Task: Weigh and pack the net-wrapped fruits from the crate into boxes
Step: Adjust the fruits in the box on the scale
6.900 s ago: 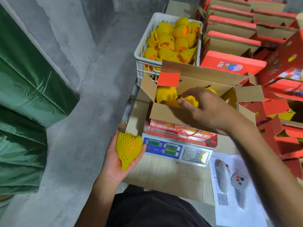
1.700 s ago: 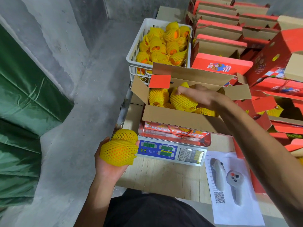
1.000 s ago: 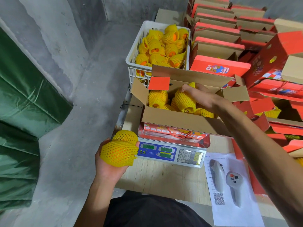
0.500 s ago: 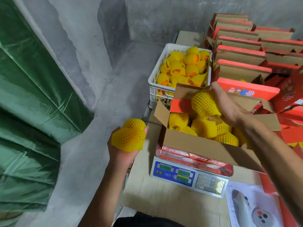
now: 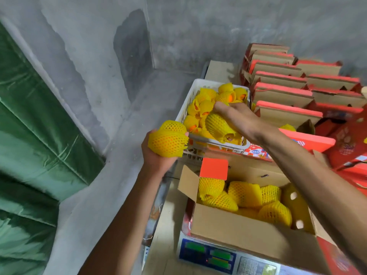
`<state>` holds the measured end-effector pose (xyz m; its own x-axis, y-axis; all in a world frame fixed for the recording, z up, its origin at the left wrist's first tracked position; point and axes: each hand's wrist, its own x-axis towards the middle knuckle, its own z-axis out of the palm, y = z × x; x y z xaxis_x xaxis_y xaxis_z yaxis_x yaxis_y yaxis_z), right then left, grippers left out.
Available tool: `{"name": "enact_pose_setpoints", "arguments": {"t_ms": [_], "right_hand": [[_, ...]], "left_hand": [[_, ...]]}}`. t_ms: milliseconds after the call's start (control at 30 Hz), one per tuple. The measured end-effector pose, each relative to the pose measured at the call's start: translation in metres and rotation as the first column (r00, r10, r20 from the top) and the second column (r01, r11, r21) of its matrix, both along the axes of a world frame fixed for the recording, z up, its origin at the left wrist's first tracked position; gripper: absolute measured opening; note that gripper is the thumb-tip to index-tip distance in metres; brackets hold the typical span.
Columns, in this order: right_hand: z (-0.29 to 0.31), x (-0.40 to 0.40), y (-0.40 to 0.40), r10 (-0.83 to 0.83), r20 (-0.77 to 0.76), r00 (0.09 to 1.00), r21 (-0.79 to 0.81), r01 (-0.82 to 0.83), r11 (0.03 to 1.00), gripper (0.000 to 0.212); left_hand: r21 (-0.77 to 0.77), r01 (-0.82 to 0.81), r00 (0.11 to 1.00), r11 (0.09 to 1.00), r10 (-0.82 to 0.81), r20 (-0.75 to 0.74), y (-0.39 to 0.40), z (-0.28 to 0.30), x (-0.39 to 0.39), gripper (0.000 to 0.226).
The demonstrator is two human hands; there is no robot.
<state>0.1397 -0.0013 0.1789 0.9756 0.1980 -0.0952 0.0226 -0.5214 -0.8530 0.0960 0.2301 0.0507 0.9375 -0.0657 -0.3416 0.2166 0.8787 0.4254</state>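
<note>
The person's left hand (image 5: pixel 158 155) grips two net-wrapped fruits (image 5: pixel 168 138), its fingers curled under them, just beside the near left corner of the white crate (image 5: pixel 188 108). The right hand (image 5: pixel 238 118) reaches over the crate and clasps another net-wrapped fruit (image 5: pixel 217 124) from above, among the many yellow-netted fruits heaped inside. Nearer the person, an open cardboard box (image 5: pixel 244 235) partly filled with netted fruits sits on the scale (image 5: pixel 208 257), and red-topped boxes (image 5: pixel 282 92) are stacked to the right of the crate.
</note>
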Motion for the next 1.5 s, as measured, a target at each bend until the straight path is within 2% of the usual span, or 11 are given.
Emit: {"name": "enact_pose_setpoints", "arguments": {"t_ms": [167, 233, 433, 567, 700, 867, 967, 1100, 1233, 1367, 1500], "right_hand": [[-0.022, 0.063, 0.015, 0.035, -0.068, 0.997, -0.142, -0.044, 0.989, 0.033], [-0.035, 0.088, 0.020, 0.040, -0.055, 0.998, -0.205, -0.051, 0.978, 0.030], [-0.081, 0.163, 0.011, -0.045, -0.134, 0.990, -0.220, 0.015, 0.975, 0.048], [-0.124, 0.181, -0.004, -0.087, -0.145, 0.986, -0.554, -0.008, 0.833, 0.071], [-0.157, 0.178, -0.012, 0.051, -0.107, 0.993, -0.792, -0.115, 0.599, 0.086], [-0.168, 0.176, -0.017, 0.113, -0.162, 0.980, -0.802, -0.197, 0.563, 0.091], [-0.160, 0.176, -0.021, 0.117, -0.123, 0.986, -0.797, -0.168, 0.580, 0.082], [-0.142, 0.170, -0.033, 0.209, 0.016, 0.978, -0.783, -0.118, 0.611, 0.062], [-0.122, 0.155, -0.054, 0.208, 0.066, 0.976, -0.720, -0.097, 0.687, 0.060], [-0.101, 0.131, -0.068, 0.134, 0.097, 0.986, -0.676, -0.033, 0.736, 0.060], [-0.082, 0.094, -0.066, 0.068, 0.069, 0.995, -0.619, -0.011, 0.785, 0.061]], "left_hand": [[0.404, -0.049, 0.991, 0.914, -0.007, 0.135, -0.026, -0.005, 0.074, 0.024], [0.862, -0.149, 0.988, 0.485, 0.109, 0.109, -0.034, 0.003, 0.099, 0.021], [0.790, -0.055, 0.998, 0.611, 0.051, 0.030, -0.045, -0.011, 0.174, 0.032], [0.704, 0.168, 0.982, 0.690, -0.180, -0.058, -0.043, -0.036, 0.208, 0.036], [0.655, 0.387, 0.913, 0.649, -0.367, -0.176, -0.045, -0.040, 0.226, 0.019], [0.697, 0.495, 0.866, 0.519, -0.361, -0.346, -0.045, -0.037, 0.263, 0.043], [0.940, 0.287, 0.950, 0.187, -0.182, -0.254, -0.056, -0.054, 0.268, 0.034], [0.946, 0.069, 0.966, -0.316, -0.215, -0.142, -0.080, -0.074, 0.249, 0.030], [0.821, 0.079, 0.882, -0.566, -0.343, -0.322, -0.071, -0.056, 0.256, 0.059], [0.838, 0.069, 0.869, -0.541, -0.380, -0.317, -0.069, -0.030, 0.230, 0.059], [0.978, 0.066, 0.920, -0.199, -0.367, -0.136, -0.076, -0.011, 0.177, 0.028]]}}
